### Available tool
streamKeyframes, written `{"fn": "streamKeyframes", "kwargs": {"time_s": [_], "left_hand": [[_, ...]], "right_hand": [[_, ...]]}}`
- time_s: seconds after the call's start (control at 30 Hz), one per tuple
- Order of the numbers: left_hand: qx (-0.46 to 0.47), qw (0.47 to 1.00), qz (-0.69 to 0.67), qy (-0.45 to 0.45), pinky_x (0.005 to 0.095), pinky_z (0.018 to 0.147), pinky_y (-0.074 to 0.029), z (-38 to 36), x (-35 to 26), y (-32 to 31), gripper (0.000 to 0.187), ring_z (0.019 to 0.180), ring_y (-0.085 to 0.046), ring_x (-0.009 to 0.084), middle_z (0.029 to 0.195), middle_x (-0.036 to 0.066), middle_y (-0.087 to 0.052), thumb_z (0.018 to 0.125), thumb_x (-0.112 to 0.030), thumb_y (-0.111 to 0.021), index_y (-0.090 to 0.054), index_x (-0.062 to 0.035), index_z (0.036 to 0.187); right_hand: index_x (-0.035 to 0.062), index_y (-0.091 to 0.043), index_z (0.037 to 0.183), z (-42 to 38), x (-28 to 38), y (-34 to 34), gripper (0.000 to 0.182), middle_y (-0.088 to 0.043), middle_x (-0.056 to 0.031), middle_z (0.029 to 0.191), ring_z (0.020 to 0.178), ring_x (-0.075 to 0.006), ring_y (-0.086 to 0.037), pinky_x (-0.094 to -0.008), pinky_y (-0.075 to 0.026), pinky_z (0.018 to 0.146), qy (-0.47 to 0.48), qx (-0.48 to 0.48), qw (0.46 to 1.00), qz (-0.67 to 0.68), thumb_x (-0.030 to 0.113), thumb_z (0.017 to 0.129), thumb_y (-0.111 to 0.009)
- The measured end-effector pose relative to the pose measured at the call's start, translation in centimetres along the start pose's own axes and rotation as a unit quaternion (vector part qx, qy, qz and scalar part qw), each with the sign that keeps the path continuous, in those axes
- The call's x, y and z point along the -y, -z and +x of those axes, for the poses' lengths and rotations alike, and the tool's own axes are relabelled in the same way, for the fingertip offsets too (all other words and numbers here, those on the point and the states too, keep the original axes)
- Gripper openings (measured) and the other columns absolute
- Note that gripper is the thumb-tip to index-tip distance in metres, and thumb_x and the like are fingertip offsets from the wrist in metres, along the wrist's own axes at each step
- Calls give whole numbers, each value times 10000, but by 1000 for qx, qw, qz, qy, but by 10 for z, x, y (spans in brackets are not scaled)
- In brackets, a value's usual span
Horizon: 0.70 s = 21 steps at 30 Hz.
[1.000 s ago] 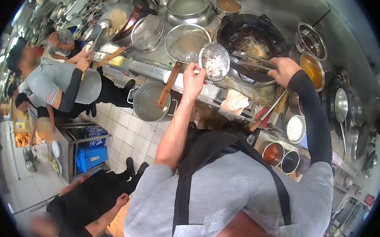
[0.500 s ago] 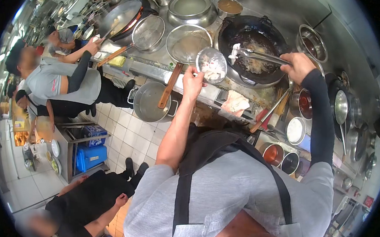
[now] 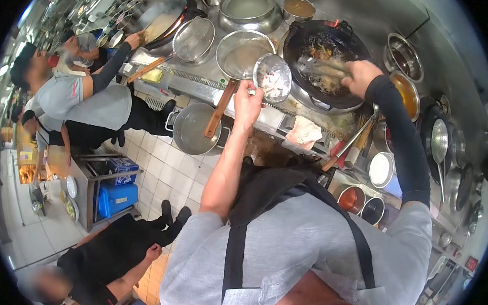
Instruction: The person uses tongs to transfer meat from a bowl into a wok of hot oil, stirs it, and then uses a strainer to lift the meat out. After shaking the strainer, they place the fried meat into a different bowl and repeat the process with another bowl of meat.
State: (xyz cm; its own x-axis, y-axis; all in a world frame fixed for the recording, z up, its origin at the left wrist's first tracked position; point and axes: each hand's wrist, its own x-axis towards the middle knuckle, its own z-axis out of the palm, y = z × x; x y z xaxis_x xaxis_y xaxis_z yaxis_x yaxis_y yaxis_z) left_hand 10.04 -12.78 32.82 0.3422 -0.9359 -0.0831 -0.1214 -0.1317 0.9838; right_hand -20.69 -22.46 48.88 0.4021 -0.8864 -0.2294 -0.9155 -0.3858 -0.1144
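Observation:
My left hand (image 3: 248,103) grips the rim of a metal bowl (image 3: 262,70), tilted beside the wok. Several pale, white-coated food pieces (image 3: 274,87) lie in the bowl. My right hand (image 3: 364,79) is closed around metal tongs (image 3: 330,69), blurred by motion, whose tips reach over the middle of the black wok (image 3: 354,47). Inside the wok, bubbling dark oil surrounds frying pieces (image 3: 328,83). Whether the tongs hold a piece cannot be made out.
A wooden-handled strainer (image 3: 244,46) rests left of the bowl. A large pot (image 3: 196,127) stands below it. A pink cloth (image 3: 305,131) lies on the counter edge. Co-workers (image 3: 81,100) stand at the left, one in black (image 3: 112,261) behind. Sauce pots (image 3: 350,199) line the right.
The tongs and my right hand have moved lower and inward over the wok. The white piece seen at the tongs' tips no longer shows there. My left hand and bowl have hardly moved.

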Motion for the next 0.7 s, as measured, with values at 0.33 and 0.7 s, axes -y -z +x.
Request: {"fn": "streamKeyframes", "kwargs": {"time_s": [0.33,0.7], "left_hand": [[8,1000,-23,4,322,515,-597,2,7,-10,175,723,-676,189,936,153,-642,887,-71,-648,-500,17,918],[-17,997,-49,56,312,510,-587,3,27,0,168,653,-638,165,884,115,-622,897,-65,-663,-521,11,946]], "right_hand": [[-15,-711,925,-24,25,14,230,-701,-247,901,943,-418,-687,-492,-545,856,45,11,996,-71,191,822,-709],[-43,-733,1063,23,-58,-25,354,-715,-272,979,1002,-400,-691,-453,-527,918,21,-20,999,16,225,833,-711]]}}
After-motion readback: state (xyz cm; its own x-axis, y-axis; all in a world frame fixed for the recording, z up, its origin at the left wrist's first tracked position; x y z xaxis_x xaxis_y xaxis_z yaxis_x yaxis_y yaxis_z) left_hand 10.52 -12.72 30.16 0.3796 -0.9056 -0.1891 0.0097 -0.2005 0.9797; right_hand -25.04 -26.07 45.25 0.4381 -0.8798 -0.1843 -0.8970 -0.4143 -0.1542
